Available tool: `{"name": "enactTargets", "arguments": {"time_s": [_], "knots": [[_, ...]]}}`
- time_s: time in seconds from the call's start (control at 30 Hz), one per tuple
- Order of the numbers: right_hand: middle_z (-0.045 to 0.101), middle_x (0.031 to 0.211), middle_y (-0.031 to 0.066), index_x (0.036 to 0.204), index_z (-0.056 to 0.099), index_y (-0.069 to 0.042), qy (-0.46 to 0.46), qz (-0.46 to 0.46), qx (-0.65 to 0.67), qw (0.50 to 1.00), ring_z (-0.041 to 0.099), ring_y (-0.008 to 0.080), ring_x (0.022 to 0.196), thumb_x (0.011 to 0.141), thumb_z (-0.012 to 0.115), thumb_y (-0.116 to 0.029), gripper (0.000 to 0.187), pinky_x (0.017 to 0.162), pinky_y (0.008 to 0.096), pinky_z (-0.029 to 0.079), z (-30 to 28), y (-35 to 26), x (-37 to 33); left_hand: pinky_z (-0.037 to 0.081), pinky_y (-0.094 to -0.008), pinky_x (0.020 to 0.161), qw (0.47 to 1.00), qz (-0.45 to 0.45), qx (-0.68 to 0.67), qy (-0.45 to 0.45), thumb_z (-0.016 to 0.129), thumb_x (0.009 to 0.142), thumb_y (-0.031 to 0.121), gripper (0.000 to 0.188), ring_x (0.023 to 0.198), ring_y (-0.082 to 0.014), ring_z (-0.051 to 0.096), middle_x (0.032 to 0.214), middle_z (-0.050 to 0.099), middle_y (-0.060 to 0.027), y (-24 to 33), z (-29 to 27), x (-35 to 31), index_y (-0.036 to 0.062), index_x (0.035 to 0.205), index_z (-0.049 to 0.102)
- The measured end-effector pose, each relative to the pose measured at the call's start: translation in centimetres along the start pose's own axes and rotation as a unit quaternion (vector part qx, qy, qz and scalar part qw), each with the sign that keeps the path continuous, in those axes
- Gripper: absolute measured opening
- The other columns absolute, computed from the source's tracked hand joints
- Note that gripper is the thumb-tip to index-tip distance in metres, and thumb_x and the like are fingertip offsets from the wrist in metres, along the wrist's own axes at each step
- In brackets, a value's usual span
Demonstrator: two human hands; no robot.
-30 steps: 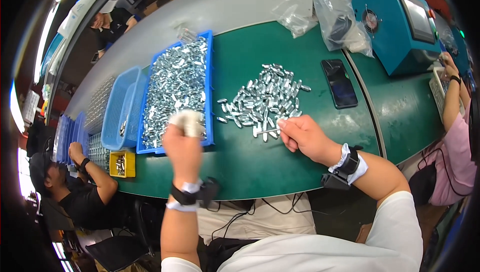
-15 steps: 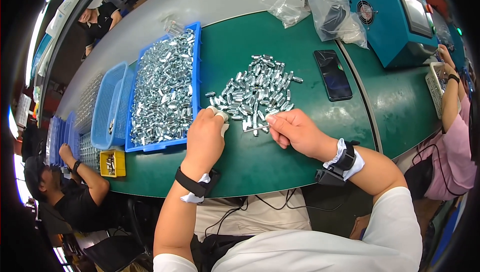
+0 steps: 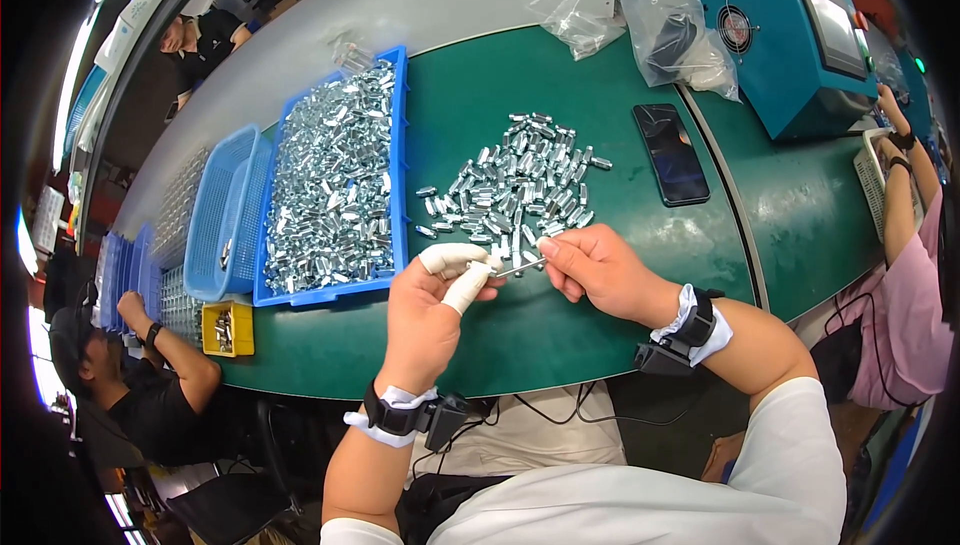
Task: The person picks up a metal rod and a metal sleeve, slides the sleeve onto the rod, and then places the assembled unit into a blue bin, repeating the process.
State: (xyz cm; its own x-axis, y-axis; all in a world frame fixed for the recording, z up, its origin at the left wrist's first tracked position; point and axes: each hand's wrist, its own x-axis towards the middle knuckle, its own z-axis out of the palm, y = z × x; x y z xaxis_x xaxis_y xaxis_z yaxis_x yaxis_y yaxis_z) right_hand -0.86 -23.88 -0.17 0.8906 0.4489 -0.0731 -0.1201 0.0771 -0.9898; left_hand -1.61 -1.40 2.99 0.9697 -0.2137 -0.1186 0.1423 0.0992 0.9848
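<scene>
In my right hand [image 3: 605,273] a thin metal rod [image 3: 523,267] is pinched between thumb and fingers, pointing left. My left hand [image 3: 425,315], with white covers on some fingers, is closed in a pinch at the rod's left end. Whatever sits between those fingertips is too small and hidden to make out. Just beyond both hands lies a loose pile of short shiny metal pieces [image 3: 515,180], which look like hexagonal spacers. To its left, a blue tray [image 3: 399,145] is full of similar pieces.
Left of the tray stand a light-blue basket [image 3: 205,245] and a small yellow bin [image 3: 242,335] holding metal parts. A black phone [image 3: 670,155] lies right of the pile. Farther back are plastic bags [image 3: 655,25] and a teal machine [image 3: 765,75]. Other people sit on both sides.
My left hand has come away from the pile's near left edge, moving right and turning over to meet the rod's end. The right hand has barely moved and still grips the rod.
</scene>
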Motion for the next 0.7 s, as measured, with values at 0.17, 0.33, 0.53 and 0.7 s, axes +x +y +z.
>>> {"name": "enactTargets", "arguments": {"time_s": [0.17,0.33,0.53,0.7], "knots": [[0.05,0.06,-0.002,0.069,0.056,-0.004,0.022,-0.003,-0.001,1.0,0.047,0.0055,0.056,0.104,0.046,-0.029,0.044,0.053,0.0218,0.038,0.4,0.0,-0.1,0.054,-0.0264,0.073,0.998,0.008,-0.056,0.003,0.061,0.094,0.002,0.012,0.087,-0.0192,0.069,0.101,0.07,-0.0124,-0.6,1.4,-0.6,0.001,0.106,0.061],[0.049,0.056,-0.0025,0.069,0.058,-0.005,0.045,-0.008,-0.027,0.999,0.045,0.0049,0.052,0.103,0.048,-0.03,0.043,0.049,0.023,0.036,0.5,0.5,-0.5,0.051,-0.0243,0.065,0.997,-0.069,-0.009,0.025,0.064,0.093,0.008,0.007,0.076,-0.0149,0.068,0.088,0.071,-0.0095,-1.1,2.7,-0.8,0.0024,0.098,0.063],[0.05,0.055,-0.0019,0.069,0.058,-0.004,0.05,-0.014,-0.078,0.996,0.045,0.0051,0.052,0.103,0.047,-0.03,0.044,0.049,0.0231,0.036,0.9,0.3,-0.5,0.048,-0.0229,0.057,0.997,-0.073,0.033,0.003,0.068,0.091,0.011,0.01,0.066,-0.0103,0.063,0.078,0.069,-0.0062,-2.5,3.7,-0.2,0.0027,0.088,0.065],[0.05,0.054,-0.0019,0.068,0.058,-0.004,-0.023,0.013,-0.002,1.0,0.044,0.0053,0.051,0.103,0.047,-0.03,0.045,0.049,0.0233,0.036,0.2,-0.1,-0.3,0.048,-0.0237,0.055,0.976,0.097,0.193,-0.002,0.072,0.088,0.009,0.01,0.062,-0.0097,0.061,0.077,0.069,-0.0049,-2.7,3.0,-0.3,0.0012,0.088,0.066]]}}
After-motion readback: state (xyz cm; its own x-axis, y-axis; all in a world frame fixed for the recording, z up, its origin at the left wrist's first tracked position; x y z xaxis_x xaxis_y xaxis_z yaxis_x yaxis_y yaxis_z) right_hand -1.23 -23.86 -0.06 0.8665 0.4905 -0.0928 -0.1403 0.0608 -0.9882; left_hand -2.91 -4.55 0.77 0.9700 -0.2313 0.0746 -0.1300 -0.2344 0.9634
